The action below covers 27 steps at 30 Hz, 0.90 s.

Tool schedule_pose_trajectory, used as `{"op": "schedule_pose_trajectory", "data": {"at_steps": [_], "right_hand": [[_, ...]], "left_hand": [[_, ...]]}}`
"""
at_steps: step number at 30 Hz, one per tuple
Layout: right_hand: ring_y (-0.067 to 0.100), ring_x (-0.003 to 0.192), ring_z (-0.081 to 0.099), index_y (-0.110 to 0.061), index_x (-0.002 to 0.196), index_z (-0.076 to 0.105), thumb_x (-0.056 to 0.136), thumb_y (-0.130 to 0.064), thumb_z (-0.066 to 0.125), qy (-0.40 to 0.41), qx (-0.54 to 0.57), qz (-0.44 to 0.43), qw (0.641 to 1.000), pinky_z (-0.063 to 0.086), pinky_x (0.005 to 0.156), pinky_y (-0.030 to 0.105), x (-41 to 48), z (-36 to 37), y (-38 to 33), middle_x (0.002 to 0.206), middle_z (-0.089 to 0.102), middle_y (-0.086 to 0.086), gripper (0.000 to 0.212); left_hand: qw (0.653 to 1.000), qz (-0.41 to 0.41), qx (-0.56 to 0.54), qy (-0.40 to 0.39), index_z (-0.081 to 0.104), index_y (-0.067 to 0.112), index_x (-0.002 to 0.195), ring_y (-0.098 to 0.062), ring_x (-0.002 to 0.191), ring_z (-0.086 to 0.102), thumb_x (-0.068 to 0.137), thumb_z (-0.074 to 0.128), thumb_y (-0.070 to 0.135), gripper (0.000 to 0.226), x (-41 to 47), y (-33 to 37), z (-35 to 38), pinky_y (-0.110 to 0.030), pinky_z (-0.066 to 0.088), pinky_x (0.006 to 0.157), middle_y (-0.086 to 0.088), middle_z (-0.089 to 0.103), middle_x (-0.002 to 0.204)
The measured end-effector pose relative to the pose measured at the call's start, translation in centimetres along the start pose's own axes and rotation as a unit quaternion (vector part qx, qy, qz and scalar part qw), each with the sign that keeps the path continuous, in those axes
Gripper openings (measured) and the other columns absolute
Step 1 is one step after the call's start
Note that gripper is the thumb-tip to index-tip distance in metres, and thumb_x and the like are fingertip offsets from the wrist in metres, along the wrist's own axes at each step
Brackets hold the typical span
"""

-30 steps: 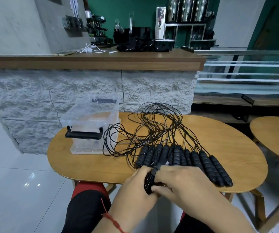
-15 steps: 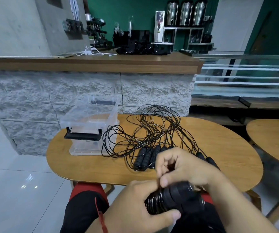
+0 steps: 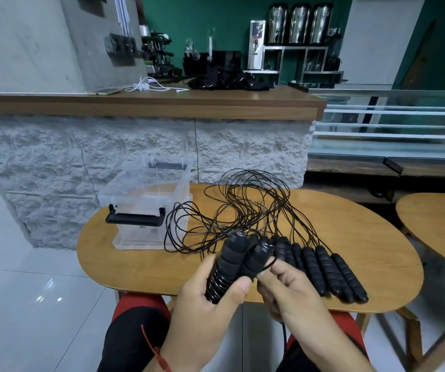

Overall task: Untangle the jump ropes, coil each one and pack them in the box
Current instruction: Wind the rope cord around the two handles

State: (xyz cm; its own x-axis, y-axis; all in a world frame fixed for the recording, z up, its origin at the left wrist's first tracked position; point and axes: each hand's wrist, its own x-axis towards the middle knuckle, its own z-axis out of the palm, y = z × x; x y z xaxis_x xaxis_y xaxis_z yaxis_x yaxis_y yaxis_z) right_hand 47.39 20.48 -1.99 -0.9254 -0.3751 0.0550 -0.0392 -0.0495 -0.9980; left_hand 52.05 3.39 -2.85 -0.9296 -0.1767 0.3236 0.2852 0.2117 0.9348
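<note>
Gripping two rope handles [image 3: 236, 264] upright — left hand [image 3: 210, 299]; right hand [image 3: 283, 285] pinching cord.

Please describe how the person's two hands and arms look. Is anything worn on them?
The left hand and the right hand are bare, with no gloves and no rings that I can see. No sleeves show on the forearms. A thin red string bracelet with loose ends is tied around the left wrist.

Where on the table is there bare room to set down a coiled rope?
Bare wood lies at the right end of the table, past the row of handles, and in the front-left strip between the clear box and the near edge. The middle is crowded with tangled cords.
</note>
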Motion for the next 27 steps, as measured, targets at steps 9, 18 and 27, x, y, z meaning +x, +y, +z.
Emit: {"op": "schedule_pose_trajectory", "data": {"at_steps": [9,18,27], "right_hand": [[0.003,0.063,0.046,-0.045,0.105,0.074,0.105,-0.031,0.063,0.019,-0.231,-0.023,0.973,0.038,0.064,0.022,-2.0,0.2,0.6,0.066,0.056,-0.013,0.018],[0.007,0.073,0.055,-0.035,0.094,0.058,0.102,-0.048,0.057,0.041,-0.469,-0.003,0.882,0.042,0.065,0.022,-2.1,0.2,-0.3,0.076,0.064,-0.014,0.016],[0.018,0.096,0.066,-0.031,0.107,0.061,0.096,-0.047,0.055,-0.082,-0.596,0.007,0.799,0.053,0.079,0.031,-2.0,0.0,-1.4,0.094,0.068,-0.009,0.021]], "left_hand": [[0.996,-0.071,-0.023,0.058,0.070,0.032,0.108,-0.021,0.083,0.074,0.093,0.079,0.037,0.019,1.4,-2.6,0.6,-0.048,0.060,0.081,0.001,0.076,0.089],[0.936,0.031,0.340,-0.081,0.025,0.051,0.143,-0.008,0.116,0.052,0.095,0.061,0.039,0.061,0.2,-1.4,1.3,-0.032,0.049,0.094,0.024,0.035,0.134],[0.843,-0.005,0.506,-0.183,0.041,0.040,0.123,-0.024,0.112,0.061,0.093,0.057,0.050,0.036,0.6,0.2,1.4,-0.040,0.046,0.091,0.007,0.051,0.118]]}}
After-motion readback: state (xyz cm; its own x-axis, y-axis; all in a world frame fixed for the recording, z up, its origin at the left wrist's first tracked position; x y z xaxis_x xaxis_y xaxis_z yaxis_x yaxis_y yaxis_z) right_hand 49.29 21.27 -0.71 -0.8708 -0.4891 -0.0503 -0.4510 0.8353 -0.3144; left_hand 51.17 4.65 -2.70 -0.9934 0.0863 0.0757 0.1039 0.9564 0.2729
